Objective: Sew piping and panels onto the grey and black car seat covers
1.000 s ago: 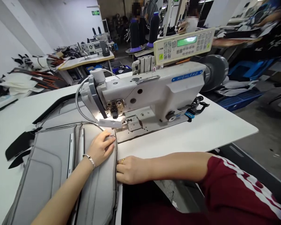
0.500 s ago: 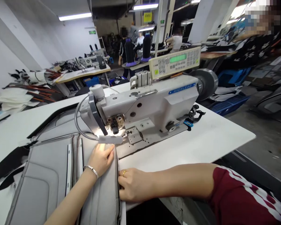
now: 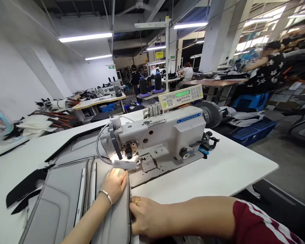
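A grey padded fabric cover [image 3: 73, 179] with dark piped edges and white strips lies on the table, running under the head of a sewing machine [image 3: 165, 135]. My left hand [image 3: 115, 184], with a bracelet at its wrist, rests on the cover's right part, fingers stretched toward the lit needle area. The fingertips are close to a grey lamp [image 3: 124, 165] and partly hidden. At the cover's right edge, my right hand [image 3: 148, 217] is closed with curled fingers around the dark piping; a ring shows on one finger.
The white table [image 3: 205, 176] extends right of the machine. A control panel [image 3: 180, 97] and thread cones [image 3: 158, 82] stand behind it. At far left is a fan [image 3: 0, 120]. A blue crate [image 3: 255, 130] sits on the floor at right, near a seated person [image 3: 263, 71].
The view has tilted upward, so more ceiling shows and the machine appears lower. Both hands keep nearly the same places on the cover.
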A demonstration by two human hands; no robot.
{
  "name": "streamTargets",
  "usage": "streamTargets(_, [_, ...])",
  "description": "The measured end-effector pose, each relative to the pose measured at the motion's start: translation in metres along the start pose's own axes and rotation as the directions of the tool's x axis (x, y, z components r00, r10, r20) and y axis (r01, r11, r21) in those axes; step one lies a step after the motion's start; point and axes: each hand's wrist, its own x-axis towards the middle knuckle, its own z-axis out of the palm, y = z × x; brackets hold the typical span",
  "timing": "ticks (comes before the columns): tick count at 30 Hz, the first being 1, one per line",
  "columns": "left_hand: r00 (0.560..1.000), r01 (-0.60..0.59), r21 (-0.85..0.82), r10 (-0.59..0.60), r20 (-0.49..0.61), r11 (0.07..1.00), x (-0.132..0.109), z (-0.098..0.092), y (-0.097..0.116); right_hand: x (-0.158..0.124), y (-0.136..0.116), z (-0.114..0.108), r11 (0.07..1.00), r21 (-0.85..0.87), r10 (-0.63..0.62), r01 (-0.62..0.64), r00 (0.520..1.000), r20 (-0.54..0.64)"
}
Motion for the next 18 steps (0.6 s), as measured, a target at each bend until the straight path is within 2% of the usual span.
streamTargets(4, [0.989, 0.06, -0.107, -0.045, 0.144, 0.992, -0.019, -0.02, 0.014, -0.005, -0.008, -0.006, 0.994, 0.021, -0.103, 0.106, 0.986, -0.13])
streamTargets(8, [0.969, 0.112, -0.166, -0.071, 0.237, 0.98, -0.036, -0.038, 0.027, -0.007, -0.012, -0.011, 0.993, -0.01, -0.117, 0.117, 0.98, -0.164])
streamTargets(13, [0.966, 0.098, -0.156, -0.057, 0.251, 0.983, -0.036, -0.039, 0.03, -0.005, -0.014, -0.012, 0.994, -0.01, -0.106, 0.106, 0.983, -0.153])
streamTargets(18, [0.985, 0.038, -0.145, -0.012, 0.173, 0.989, -0.027, -0.031, 0.027, -0.004, -0.013, -0.009, 0.997, -0.018, -0.076, 0.075, 0.991, -0.112])
